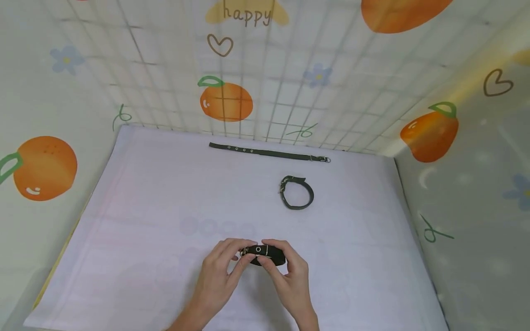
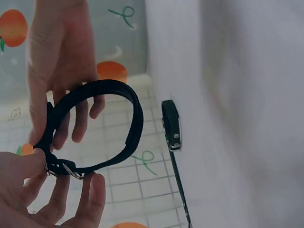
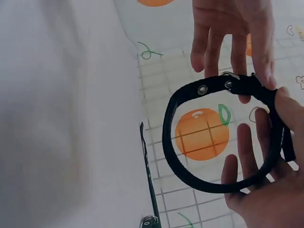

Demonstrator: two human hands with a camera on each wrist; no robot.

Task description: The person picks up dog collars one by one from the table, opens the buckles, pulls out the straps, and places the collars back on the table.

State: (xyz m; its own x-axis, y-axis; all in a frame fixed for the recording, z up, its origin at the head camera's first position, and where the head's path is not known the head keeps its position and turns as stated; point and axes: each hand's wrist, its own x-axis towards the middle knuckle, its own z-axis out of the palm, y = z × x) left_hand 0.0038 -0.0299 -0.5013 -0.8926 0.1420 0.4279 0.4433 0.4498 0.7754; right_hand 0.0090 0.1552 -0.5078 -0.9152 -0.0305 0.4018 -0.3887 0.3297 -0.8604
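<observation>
Both hands hold a black buckled collar (image 1: 278,256) above the near middle of the table, closed into a ring. My left hand (image 1: 217,271) pinches it by the metal buckle and D-ring between thumb and fingers. With thumb and fingertips, my right hand (image 1: 293,276) grips the band beside the metal keeper. In the left wrist view the ring of the collar (image 2: 137,121) stands upright, its buckle at the left fingers. Metal eyelets on the collar (image 3: 169,137) show in the right wrist view, and a short strap end sticks out by the right palm.
Farther back on the white-covered table (image 1: 145,193) lies a second collar (image 1: 312,195), buckled into a loop. Behind it a third collar (image 1: 277,153) lies stretched out near a wire grid (image 1: 285,110) covered by a printed sheet. Printed side walls flank the table.
</observation>
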